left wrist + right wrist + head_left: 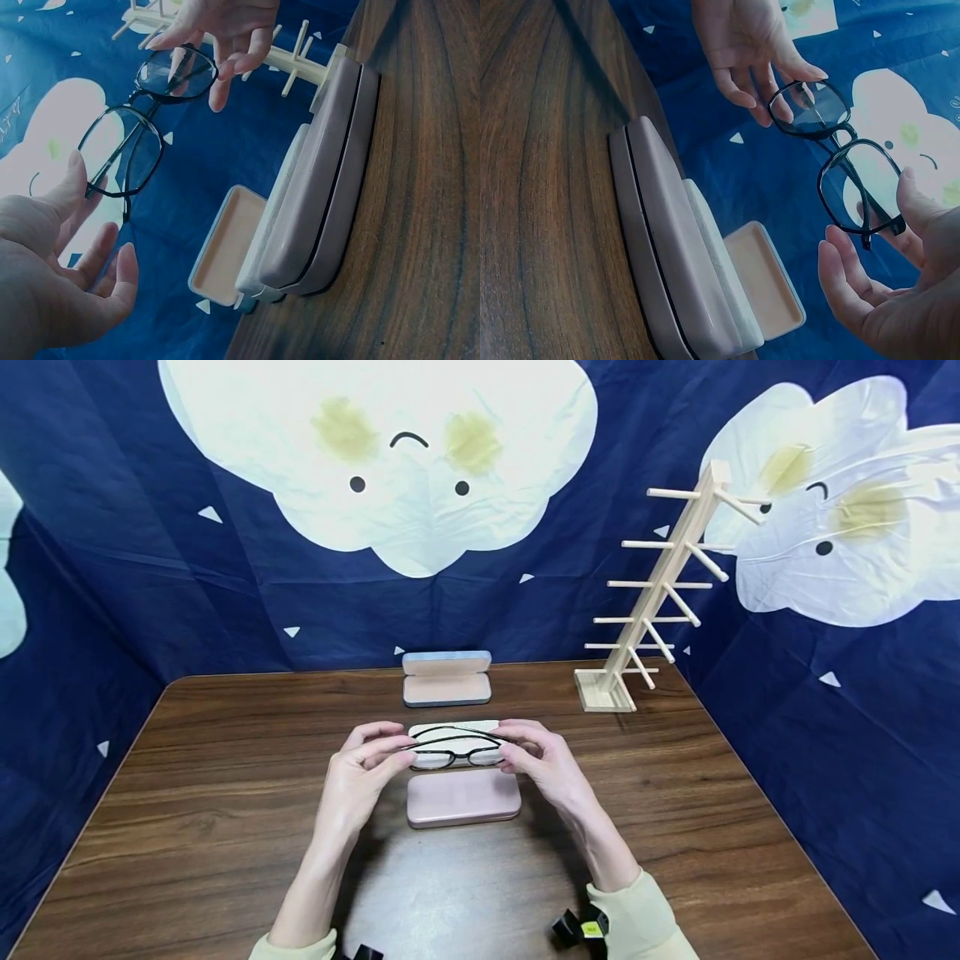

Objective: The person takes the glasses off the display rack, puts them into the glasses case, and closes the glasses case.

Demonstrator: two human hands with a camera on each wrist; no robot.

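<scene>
Black-framed eyeglasses point(459, 755) are held up between both hands, their temples folded behind the lenses. My left hand point(362, 777) pinches one end of the frame between thumb and fingers. At the other end, my right hand point(546, 762) pinches the frame the same way. Below the glasses in the head view lies a closed pink glasses case point(463, 797). A white case point(420, 727) sits just behind it, partly hidden by the glasses and fingers. Both wrist views show the glasses point(121, 154) raised above the cases, touching neither.
An open blue glasses case point(447, 689) with a pale pink lining stands at the table's back edge. To its right rises a wooden rack point(660, 577) with several pegs. Blue cloth with cloud prints hangs behind the brown wooden table point(225, 827).
</scene>
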